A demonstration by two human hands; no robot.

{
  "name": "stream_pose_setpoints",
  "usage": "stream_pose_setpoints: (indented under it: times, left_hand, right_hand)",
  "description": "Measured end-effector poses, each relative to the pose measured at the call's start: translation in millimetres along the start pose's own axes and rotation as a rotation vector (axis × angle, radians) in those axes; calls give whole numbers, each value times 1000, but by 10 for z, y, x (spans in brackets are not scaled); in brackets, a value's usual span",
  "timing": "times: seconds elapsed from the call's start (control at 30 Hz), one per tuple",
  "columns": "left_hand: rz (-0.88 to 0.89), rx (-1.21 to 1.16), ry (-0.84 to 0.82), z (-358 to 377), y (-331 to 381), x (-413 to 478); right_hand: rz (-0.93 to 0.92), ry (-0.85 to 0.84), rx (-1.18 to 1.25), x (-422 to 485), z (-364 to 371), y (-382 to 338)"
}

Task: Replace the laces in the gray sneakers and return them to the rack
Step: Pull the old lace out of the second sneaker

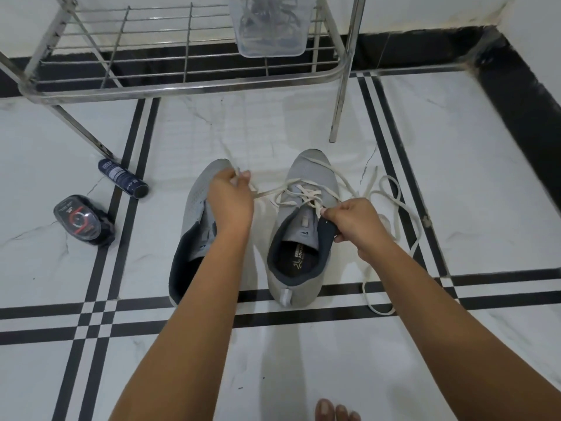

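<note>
Two gray sneakers stand side by side on the floor, toes pointing away from me. The left sneaker (194, 208) shows no lace and is partly hidden by my left arm. The right sneaker (303, 238) has a white lace (306, 194) threaded loosely through its eyelets. My left hand (230, 199) pinches one stretch of that lace above the left sneaker's toe and holds it taut. My right hand (355, 226) grips the right sneaker's dark collar and pinches the lace by the top eyelets. A second loose white lace (394, 208) lies coiled on the floor to the right.
A metal shoe rack (188, 77) stands just beyond the sneakers, its right leg (340, 110) close to the right toe. A clear plastic tub (270, 28) sits on it. A dark spray can (123, 177) and a packaged black item (83, 220) lie at left. My toes (337, 411) show at the bottom.
</note>
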State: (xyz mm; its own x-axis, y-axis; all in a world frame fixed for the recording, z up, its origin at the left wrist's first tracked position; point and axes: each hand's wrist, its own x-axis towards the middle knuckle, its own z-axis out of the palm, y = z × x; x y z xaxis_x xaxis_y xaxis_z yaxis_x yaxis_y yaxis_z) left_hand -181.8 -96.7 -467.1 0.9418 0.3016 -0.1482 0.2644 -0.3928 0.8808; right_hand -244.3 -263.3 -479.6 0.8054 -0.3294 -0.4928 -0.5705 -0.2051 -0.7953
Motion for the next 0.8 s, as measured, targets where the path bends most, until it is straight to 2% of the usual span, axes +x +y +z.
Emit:
stream_pose_setpoints:
  times: [0.07,0.17,0.27,0.37,0.43,0.5,0.57,0.67,0.73,0.8]
  left_hand:
    - [1,109,-67,-15,14,-65]
    - [180,161,-167,82,-36,-322]
    - [193,270,-386,179,-164,-502]
    - [173,228,-369,216,-208,-512]
    - [98,136,-288,196,-230,-475]
    - [-7,33,-243,172,-282,-401]
    - [-36,16,-245,178,-295,-394]
    - [-2,46,-269,253,-287,-428]
    - [-4,31,-279,282,-277,-453]
    - [-6,30,-285,282,-291,-451]
  right_hand:
    - [-142,51,-237,-2,38,-74]
    - [-359,84,-566,77,112,-198]
    - [-404,13,-856,205,200,-256]
    - [-500,8,-1050,268,316,-294]
    - [-559,18,-1039,298,278,-323]
    - [-497,86,-890,355,130,-329]
    - [-416,114,-833,339,-1,-300]
    - [-396,20,-950,222,81,-324]
    - [-458,-38,-1052,154,204,-390]
    - [-566,-25,-1223,154,268,-398]
